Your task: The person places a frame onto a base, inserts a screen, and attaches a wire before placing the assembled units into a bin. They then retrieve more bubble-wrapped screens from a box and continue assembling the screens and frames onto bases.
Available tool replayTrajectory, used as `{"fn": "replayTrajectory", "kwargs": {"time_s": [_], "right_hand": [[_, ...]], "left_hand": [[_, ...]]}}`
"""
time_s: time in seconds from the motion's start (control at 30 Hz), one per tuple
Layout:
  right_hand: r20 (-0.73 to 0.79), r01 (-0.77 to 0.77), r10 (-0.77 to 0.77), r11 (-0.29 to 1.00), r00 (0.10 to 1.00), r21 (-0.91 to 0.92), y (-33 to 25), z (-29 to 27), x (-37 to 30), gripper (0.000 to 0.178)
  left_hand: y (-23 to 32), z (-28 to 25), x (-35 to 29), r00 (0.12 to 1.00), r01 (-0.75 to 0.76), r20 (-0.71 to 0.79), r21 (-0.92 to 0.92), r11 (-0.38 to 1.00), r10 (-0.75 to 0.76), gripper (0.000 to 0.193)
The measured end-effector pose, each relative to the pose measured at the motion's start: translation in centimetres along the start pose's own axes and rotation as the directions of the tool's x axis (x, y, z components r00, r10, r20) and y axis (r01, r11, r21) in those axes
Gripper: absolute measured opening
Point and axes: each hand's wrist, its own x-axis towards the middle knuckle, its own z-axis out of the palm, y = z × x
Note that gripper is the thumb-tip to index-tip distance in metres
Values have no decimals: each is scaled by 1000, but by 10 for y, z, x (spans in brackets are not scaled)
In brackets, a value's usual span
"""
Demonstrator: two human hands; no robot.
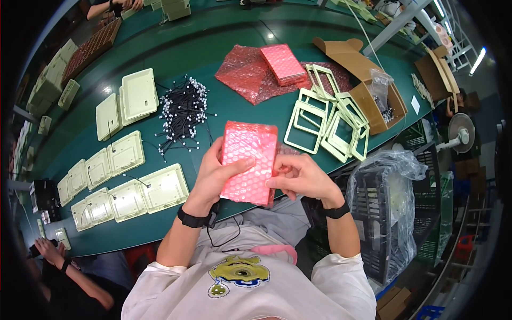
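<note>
- The left hand (pixel 213 173) has its fingers closed on the left edge of a pink bubble-wrap pouch (pixel 248 160), thumb laid across the pouch's dimpled front.
- The right hand (pixel 301 178) pinches the pouch's lower right edge, fingers curled in and thumb pressing the wrap; what lies inside the pouch cannot be told, though its flat rectangular shape suggests a stiff panel.
- The pouch stands nearly upright in front of the chest, raised above the near edge of the green bench (pixel 224 114).
- Each wrist carries a black band, and a thin black cord hangs from the left one.
- Just beyond the hands, a loose heap of short black wires with white tips (pixel 184 112) lies on the bench.
- To the right of the heap sits a spread of pale cream plastic frames (pixel 325 120), open rectangles overlapping each other.
- Further back, a second wrapped pink packet (pixel 282 64) rests on a crumpled sheet of red bubble wrap (pixel 245 72).
- An open brown cardboard box (pixel 368 85) with a clear bag of small dark parts stands at the right end.
- On the left, rows of cream plastic housings (pixel 125 176) with rounded corners lie flat, some trailing thin wires.
- Below the bench at right, a dark slatted crate (pixel 384 213) is lined with clear plastic film.
</note>
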Motion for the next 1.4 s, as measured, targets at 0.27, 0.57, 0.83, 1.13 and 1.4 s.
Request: {"fn": "replayTrajectory", "kwargs": {"time_s": [0.27, 0.57, 0.83, 1.13, 1.4], "right_hand": [[29, 313, -365, 832, 930, 458, 51, 5, 6, 27], [-381, 513, -345, 596, 858, 617, 68, 3, 14, 30], [-414, 384, -233, 862, 880, 331, -15, -29, 36, 27], [-581, 427, -324, 903, 747, 46, -66, -105, 146, 31], [-568, 341, -477, 878, 671, -334, -53, -200, 199, 44]], "left_hand": [[-7, 2, -5, 974, 178, 177, -206, 962, -143, 62], [-19, 1, -4, 939, 307, 320, -615, 727, -126, 58], [-20, 26, 59, 936, 253, 353, -625, 738, -23, 76], [26, 27, 148, 987, 12, 133, -620, 784, 90, 61], [20, -18, 225, 993, -78, -114, -428, 900, 31, 51]]}}
